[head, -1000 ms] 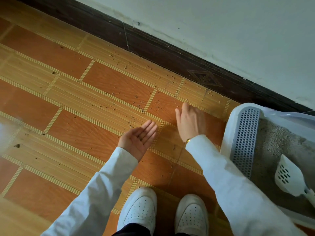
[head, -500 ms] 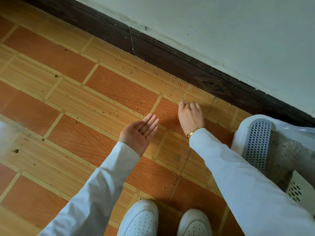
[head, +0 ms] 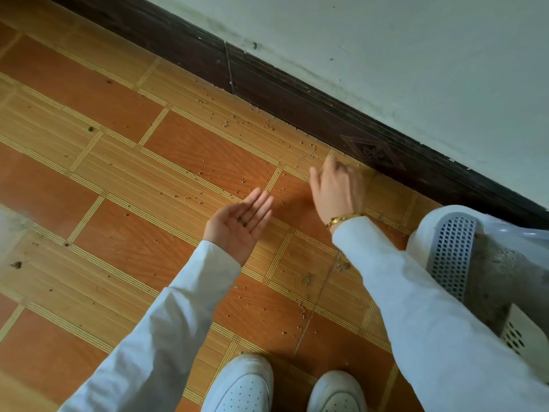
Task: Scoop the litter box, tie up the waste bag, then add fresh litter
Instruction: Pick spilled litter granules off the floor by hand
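R hand, fingers blurred so grip unclear, reaches to spilled litter grains by baseboard, far-left of it; L hand open, palm up, nearer body.

Soft even daylight, faint shadows; right hand motion-blurred; wide-angle edge bending.

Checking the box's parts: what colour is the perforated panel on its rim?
Grey-blue, with a grid of small holes, on the litter box panel; head view.

Landmark: we take the litter box, at the right edge.
Left of it: our right hand, then left hand.
Behind: skirting board.
Inside: scoop.
Around: scattered granules on the floor.
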Motion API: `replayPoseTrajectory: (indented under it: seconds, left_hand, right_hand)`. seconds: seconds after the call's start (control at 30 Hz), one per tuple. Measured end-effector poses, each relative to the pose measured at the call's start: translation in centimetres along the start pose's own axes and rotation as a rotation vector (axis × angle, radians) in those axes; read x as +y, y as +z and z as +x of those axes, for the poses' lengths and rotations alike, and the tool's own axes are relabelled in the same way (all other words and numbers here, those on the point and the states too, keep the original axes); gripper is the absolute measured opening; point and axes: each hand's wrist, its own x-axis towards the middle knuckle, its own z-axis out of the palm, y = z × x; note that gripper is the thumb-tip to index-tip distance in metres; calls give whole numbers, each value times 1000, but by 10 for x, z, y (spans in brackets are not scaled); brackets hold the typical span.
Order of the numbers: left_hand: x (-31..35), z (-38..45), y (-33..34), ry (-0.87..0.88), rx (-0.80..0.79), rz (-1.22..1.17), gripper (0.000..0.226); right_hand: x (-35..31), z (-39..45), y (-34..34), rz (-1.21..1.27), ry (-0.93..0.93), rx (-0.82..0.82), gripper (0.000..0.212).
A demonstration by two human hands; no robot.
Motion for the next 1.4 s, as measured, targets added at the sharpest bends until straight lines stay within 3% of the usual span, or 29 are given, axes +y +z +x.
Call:
replayPoseTrajectory:
  seconds: [0.13,0.33,0.43,0.53,0.63,0.73,0.87,1.23,1.4]
  left_hand:
    - [4,1,-3,1,-7,-3,40]
    - [3,-2,-6,-8,-9,-2,41]
    - [1,-3,-6,-7,5,3,42]
    - [-1,-1,0,7,30,19,40]
    - [-2,3,6,36,88,55,35]
    - [3,2,9,29,27,16,40]
    - [10,-1,7,20,-37,-20,43]
    - [17,-7,-6,15,-17,-49,43]
    - [18,-8,-11,27,-13,-68,44]
  right_hand:
    - [15,15,14,-238,1,-128,36]
    - [7,18,19,-335,-113,-148,23]
    - [-7,11,9,-215,-134,-102,22]
    - [-46,-13,-3,39,-322,-54,19]
    - [-70,-31,-7,112,-460,-46,18]
    - [-52,-13,-11,93,-288,-44,30]
    - [-7,28,-7,-154,-84,-27,41]
    - [-5,61,20,-522,-173,-193,25]
    - [-10,50,10,-471,-202,-166,25]
